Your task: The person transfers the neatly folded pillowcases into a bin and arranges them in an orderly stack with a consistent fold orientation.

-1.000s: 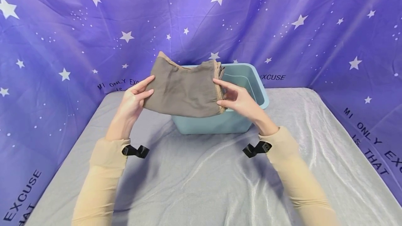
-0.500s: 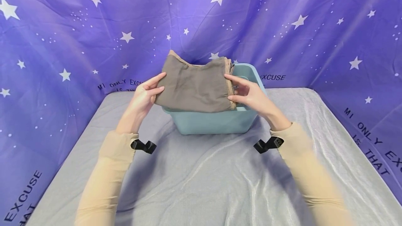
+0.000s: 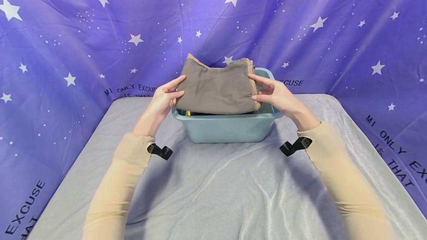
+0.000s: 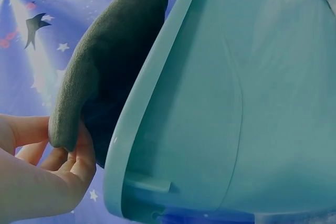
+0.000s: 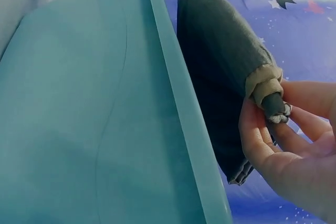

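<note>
A folded grey-brown garment with tan edging hangs over the light blue plastic bin. At its left end my left hand pinches it between thumb and fingers. My right hand grips the other end, where the folded layers and tan edges stack up. The left wrist view has the garment close to the bin's rim, bent over at the held end. A rolled-looking tan edge shows between the right fingers in the right wrist view. Much of the bin's inside is hidden behind the cloth.
Below the garment, a small yellow patch shows inside the bin near the front left rim. The bin stands on a table covered in grey cloth. Behind hangs a purple curtain with white stars.
Both hands have moved right and slightly away from me, carrying the garment across the bin. More of the bin's front rim shows beneath it, and less of the right interior.
</note>
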Demonstrator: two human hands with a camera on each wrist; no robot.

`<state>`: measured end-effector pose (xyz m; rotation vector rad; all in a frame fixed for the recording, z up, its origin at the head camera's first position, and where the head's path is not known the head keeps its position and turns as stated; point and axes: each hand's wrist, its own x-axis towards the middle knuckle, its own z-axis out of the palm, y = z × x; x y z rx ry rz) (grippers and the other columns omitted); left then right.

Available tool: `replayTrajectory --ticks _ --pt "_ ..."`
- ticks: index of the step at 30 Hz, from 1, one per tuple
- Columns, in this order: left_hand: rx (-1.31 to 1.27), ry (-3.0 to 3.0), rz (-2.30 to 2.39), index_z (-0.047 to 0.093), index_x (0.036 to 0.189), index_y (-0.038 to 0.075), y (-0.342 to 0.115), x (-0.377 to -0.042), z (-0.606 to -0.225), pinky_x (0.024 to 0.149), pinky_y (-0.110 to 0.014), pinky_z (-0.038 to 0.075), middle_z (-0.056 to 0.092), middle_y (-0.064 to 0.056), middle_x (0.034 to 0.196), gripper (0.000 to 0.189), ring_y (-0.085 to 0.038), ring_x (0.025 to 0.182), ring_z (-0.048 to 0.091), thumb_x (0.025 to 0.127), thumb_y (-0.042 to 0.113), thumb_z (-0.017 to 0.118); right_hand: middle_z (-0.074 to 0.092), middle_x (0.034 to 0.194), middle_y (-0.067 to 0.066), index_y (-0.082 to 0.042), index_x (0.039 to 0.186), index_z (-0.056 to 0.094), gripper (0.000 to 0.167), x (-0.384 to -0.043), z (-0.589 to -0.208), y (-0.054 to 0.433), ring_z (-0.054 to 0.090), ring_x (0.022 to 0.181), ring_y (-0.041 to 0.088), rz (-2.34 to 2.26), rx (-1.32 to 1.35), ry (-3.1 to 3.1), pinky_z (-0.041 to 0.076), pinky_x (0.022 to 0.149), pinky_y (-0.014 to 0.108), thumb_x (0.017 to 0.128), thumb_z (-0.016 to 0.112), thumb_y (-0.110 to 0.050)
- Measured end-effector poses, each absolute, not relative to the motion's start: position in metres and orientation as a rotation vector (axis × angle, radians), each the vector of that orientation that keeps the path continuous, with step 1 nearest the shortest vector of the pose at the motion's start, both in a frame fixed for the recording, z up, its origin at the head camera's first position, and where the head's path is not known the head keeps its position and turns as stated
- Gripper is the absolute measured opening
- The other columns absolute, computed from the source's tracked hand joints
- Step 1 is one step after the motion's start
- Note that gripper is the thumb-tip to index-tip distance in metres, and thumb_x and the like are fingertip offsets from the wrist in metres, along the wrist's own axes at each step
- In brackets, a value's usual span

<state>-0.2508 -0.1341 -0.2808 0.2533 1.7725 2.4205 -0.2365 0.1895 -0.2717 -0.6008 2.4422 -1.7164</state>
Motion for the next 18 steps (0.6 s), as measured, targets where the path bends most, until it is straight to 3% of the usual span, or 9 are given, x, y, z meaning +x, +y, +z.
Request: replayTrajectory --ticks 3,5,9,13,15,18 --pt "0.238 1.762 2.415 0.041 0.132 0.006 -0.13 -0.253 -0.281 0.07 -0.015 0.045 0.031 -0.005 0.141 0.054 -0.008 0.104 0.048 0.082 -0.015 0.045 0.027 0.141 -0.001 -0.022 0.137 0.035 0.062 -0.239 -0.27 0.193 0.055 0.079 0.007 -1.68 -0.57 2.451 0.045 0.072 0.022 0.082 0.062 -0.008" --pt "0.219 1.787 2.4 0.041 0.132 0.006 -0.128 -0.254 -0.281 0.064 -0.013 0.043 0.032 -0.004 0.141 0.054 -0.009 0.104 0.047 0.082 -0.015 0.046 0.026 0.143 -0.001 -0.023 0.137 0.035 0.062 -0.24 -0.268 0.194 0.055 0.082 0.009 -1.661 -0.548 2.446 0.044 0.073 0.021 0.083 0.062 -0.009" --pt "0.188 1.852 2.34 0.041 0.132 0.008 -0.126 -0.256 -0.28 0.059 -0.012 0.04 0.032 -0.004 0.141 0.055 -0.007 0.101 0.046 0.082 -0.014 0.047 0.02 0.145 0.0 -0.025 0.138 0.032 0.062 -0.243 -0.264 0.197 0.046 0.11 0.016 -1.63 -0.508 2.409 0.042 0.085 0.026 0.084 0.06 -0.011" --pt "0.168 1.903 2.287 0.042 0.132 0.01 -0.124 -0.257 -0.28 0.079 -0.019 0.044 0.032 -0.003 0.141 0.057 -0.011 0.116 0.041 0.081 -0.014 0.048 0.017 0.146 0.004 -0.022 0.138 0.031 0.063 -0.247 -0.263 0.2 0.022 0.13 0.021 -1.643 -0.494 2.353 0.033 0.098 0.038 0.084 0.059 -0.008" --pt "0.164 1.911 2.273 0.043 0.131 0.011 -0.122 -0.258 -0.28 0.09 -0.026 0.041 0.032 -0.004 0.141 0.057 -0.014 0.122 0.037 0.08 -0.015 0.048 0.016 0.146 0.005 -0.021 0.139 0.031 0.064 -0.249 -0.263 0.201 0.018 0.132 0.021 -1.659 -0.482 2.323 0.03 0.1 0.041 0.084 0.059 -0.006" --pt "0.153 1.921 2.256 0.044 0.131 0.011 -0.121 -0.259 -0.28 0.097 -0.031 0.035 0.032 -0.004 0.141 0.058 -0.014 0.124 0.035 0.079 -0.016 0.049 0.012 0.147 0.004 -0.021 0.139 0.03 0.064 -0.252 -0.264 0.203 0.013 0.133 0.02 -1.666 -0.461 2.282 0.027 0.101 0.042 0.084 0.058 -0.004"
